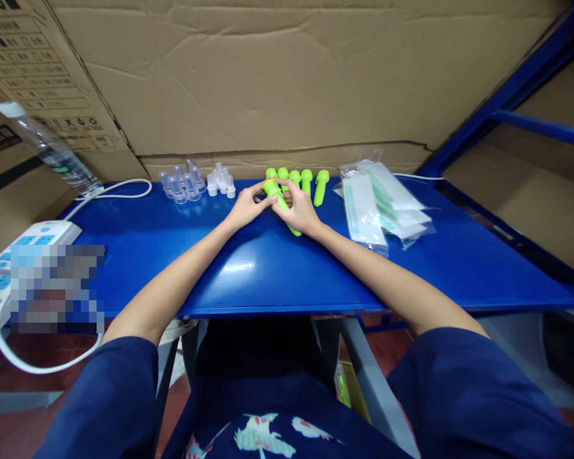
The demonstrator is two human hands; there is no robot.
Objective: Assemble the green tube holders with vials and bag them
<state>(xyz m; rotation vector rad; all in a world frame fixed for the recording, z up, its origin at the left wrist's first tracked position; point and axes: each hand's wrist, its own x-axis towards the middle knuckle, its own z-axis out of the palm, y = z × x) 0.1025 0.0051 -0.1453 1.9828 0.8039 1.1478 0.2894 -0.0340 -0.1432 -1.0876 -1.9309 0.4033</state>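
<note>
Both hands hold one lime-green flashlight above the front part of the table. Its wide head with a yellow rim points up and left, and its handle slants down to the right. My left hand pinches the head with its fingertips. Wrapped round the body from the right is my right hand, with fingers near the yellow rim. Just behind the hands, several matching green flashlights stand or lean in a row; fingers partly hide some of them.
Clear plastic caps and small white-based pieces stand left of the hands. Bagged white and green packs lie at right. A power strip, white cable and water bottle occupy the left. Cardboard closes the back.
</note>
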